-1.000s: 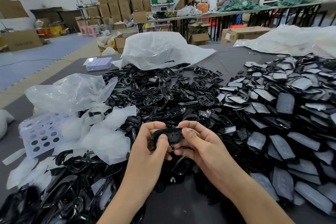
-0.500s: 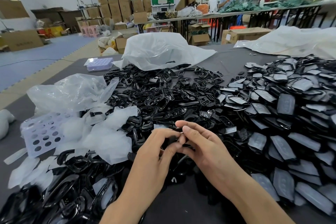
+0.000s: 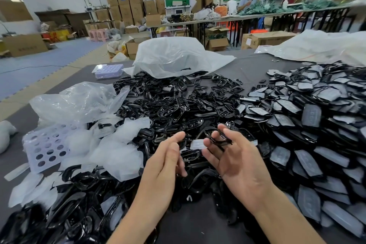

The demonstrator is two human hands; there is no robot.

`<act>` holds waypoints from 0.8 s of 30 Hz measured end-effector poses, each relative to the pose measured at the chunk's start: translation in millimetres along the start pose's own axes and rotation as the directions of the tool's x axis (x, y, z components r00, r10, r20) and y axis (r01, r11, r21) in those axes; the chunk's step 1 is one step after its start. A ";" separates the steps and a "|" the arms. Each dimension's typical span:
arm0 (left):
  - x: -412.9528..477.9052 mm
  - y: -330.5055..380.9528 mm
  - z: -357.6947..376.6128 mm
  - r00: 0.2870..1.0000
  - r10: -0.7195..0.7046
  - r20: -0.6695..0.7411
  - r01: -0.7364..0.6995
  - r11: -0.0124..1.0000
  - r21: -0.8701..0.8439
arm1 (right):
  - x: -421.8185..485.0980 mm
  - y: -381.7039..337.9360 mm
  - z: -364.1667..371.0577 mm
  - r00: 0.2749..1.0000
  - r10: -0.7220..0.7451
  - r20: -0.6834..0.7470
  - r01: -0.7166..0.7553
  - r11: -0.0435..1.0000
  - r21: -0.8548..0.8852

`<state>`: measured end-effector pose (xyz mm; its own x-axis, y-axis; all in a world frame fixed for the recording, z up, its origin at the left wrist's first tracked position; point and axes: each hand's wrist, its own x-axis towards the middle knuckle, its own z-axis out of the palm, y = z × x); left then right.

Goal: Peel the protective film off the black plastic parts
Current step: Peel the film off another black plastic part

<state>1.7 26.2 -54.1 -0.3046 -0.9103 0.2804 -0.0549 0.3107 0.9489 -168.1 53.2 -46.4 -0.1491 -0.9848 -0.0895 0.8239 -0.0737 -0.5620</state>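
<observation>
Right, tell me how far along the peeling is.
Done: a heap of bare glossy parts and discarded film. In hand: the right hand pinches one black part; left hand open. Left: the big film-covered pile on the right.

We have a heap of frame parts [image 3: 168, 105] ahead of us on the worktop [image 3: 251, 69], with film-covered parts [image 3: 316, 134] piled to its right. Peeled films [image 3: 116, 154] and a perforated tray [image 3: 45, 144] lie to the left, and a plastic bag [image 3: 174, 55] sits behind the heap.
</observation>
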 end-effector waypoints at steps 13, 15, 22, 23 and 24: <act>2.1 2.9 0.7 1.000 -0.007 -0.029 0.005 0.998 -0.069 | -1.9 22.9 0.8 0.963 0.050 0.264 0.074 0.895 -0.441; 1.8 4.3 -0.1 1.000 0.019 -0.022 -0.021 0.998 -0.060 | -3.8 19.8 2.9 0.960 0.063 0.273 0.066 0.897 -0.438; 3.4 5.3 -15.3 0.982 -0.104 0.156 0.104 0.995 0.009 | -11.1 16.0 4.4 0.968 0.018 0.249 0.153 0.747 -0.647; 3.7 6.2 -19.2 0.973 -0.117 0.201 0.118 0.993 0.003 | -12.1 14.5 4.5 0.967 0.017 0.255 0.163 0.727 -0.668; 4.5 6.0 -23.2 0.964 -0.116 0.237 0.122 0.992 -0.009 | -13.0 12.6 5.0 0.965 0.025 0.260 0.165 0.715 -0.679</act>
<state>22.1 17.6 -43.7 -0.5130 -0.8491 0.1258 -0.0828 0.1948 0.9773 -153.0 64.3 -48.2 0.0191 -0.9933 0.1137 0.1932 -0.1079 -0.9752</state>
